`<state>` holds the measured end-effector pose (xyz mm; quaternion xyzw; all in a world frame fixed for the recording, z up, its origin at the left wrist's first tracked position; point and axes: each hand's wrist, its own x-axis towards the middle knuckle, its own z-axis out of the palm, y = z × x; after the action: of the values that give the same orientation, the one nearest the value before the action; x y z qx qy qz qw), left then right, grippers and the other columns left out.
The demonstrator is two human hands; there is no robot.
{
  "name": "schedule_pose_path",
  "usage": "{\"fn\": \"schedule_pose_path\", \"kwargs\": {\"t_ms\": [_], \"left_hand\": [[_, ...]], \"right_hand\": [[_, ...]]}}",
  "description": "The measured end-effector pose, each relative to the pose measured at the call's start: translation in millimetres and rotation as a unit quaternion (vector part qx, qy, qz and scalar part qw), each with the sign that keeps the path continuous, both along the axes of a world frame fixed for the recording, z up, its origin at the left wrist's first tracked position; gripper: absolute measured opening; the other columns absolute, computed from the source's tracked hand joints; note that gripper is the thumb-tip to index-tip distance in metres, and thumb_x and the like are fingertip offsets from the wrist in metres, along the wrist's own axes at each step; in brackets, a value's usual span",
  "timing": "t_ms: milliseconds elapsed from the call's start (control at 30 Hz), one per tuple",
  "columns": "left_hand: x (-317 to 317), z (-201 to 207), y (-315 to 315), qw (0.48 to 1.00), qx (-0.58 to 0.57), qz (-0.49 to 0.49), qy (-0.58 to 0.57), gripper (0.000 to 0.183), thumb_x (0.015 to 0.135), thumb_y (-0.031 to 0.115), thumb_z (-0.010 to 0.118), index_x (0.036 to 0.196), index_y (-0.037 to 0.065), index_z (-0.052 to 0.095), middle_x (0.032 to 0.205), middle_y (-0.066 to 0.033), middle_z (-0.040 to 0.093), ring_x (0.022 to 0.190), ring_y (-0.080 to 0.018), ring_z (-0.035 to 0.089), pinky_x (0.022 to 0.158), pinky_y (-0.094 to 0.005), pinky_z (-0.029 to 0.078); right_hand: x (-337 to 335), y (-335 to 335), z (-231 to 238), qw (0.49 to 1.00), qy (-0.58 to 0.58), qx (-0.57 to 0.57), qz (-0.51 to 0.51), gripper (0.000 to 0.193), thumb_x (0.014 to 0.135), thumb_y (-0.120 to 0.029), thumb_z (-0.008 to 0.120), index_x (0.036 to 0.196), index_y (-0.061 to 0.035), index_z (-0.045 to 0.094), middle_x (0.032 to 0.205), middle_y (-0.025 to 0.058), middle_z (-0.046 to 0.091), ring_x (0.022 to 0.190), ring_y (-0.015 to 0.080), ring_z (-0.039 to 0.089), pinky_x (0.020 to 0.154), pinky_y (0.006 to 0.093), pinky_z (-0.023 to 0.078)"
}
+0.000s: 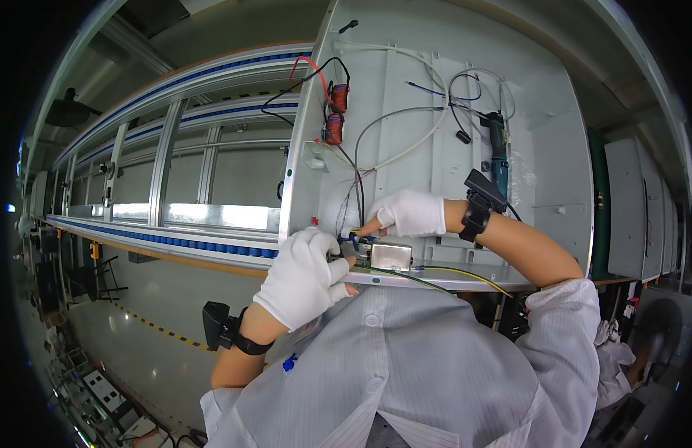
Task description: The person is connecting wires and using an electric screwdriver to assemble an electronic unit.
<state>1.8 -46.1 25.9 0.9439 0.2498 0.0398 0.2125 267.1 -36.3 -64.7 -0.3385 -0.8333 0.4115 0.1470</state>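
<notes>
Both my hands wear white gloves with bare fingertips and meet at the near left corner of a grey metal cabinet (413, 164). My left hand (305, 272) is curled over that corner, closed on something its fingers hide. From the right, my right hand (413, 214) reaches in with its fingertips pinched at some thin wires (355, 234), where bits of blue and yellow show. Just right of the fingertips sits a silver metal box (391, 256), fixed by the near wall. A yellow-green wire (465, 273) and a dark green wire (406, 276) run rightward there.
Two copper-wound coils (334, 128) with red and black leads lie along the cabinet's left wall. A teal-and-black power tool (498, 157) rests inside at right, near loose grey cables (421, 109). Left of the cabinet runs a roller conveyor (167, 164). Another person's sleeve (615, 362) shows at lower right.
</notes>
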Motion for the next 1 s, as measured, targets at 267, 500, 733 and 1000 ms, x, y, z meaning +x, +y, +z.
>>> {"fn": "schedule_pose_path", "kwargs": {"t_ms": [267,500,733,1000], "left_hand": [[-7.3,-12.9,13.5,0.998,0.011,-0.017,-0.057,0.035,0.067,0.04,0.076,0.085,0.011,0.071,0.089,-0.005,0.057,0.094,-0.0278,0.056,0.089,-0.0468,0.044],[-20.1,-28.3,31.1,0.989,0.04,-0.015,-0.145,0.058,0.087,0.069,0.045,0.091,0.014,0.066,0.1,-0.0049,0.056,0.098,-0.0281,0.057,0.106,-0.0593,0.028],[-18.8,-31.2,45.2,0.991,0.016,0.052,-0.122,0.058,0.093,0.06,0.041,0.09,0.008,0.066,0.108,-0.0075,0.062,0.109,-0.028,0.057,0.11,-0.0638,0.015],[-18.9,-25.9,47.2,0.996,-0.033,0.051,-0.066,0.045,0.092,0.042,0.045,0.079,0.006,0.069,0.112,-0.0073,0.062,0.117,-0.0277,0.053,0.113,-0.0642,0.008]], "right_hand": [[-19.3,29.0,-31.8,0.982,0.14,-0.103,0.077,0.019,0.08,-0.016,0.074,0.1,-0.0135,0.075,0.094,0.0057,0.067,0.083,0.0225,0.065,0.071,0.0314,0.052],[-42.2,24.8,-46.4,0.958,0.232,-0.167,0.006,0.012,0.082,-0.02,0.075,0.087,-0.0091,0.073,0.091,0.0054,0.068,0.081,0.0227,0.066,0.069,0.0323,0.052],[-47.6,30.7,-41.8,0.953,0.219,-0.206,0.026,0.015,0.083,-0.021,0.074,0.091,-0.0082,0.071,0.087,0.0069,0.069,0.078,0.0247,0.066,0.066,0.0327,0.051],[-54.7,33.7,-44.9,0.979,0.182,-0.082,0.046,0.02,0.088,-0.025,0.068,0.094,-0.0069,0.072,0.08,0.0084,0.069,0.079,0.0269,0.064,0.069,0.0341,0.05]]}}
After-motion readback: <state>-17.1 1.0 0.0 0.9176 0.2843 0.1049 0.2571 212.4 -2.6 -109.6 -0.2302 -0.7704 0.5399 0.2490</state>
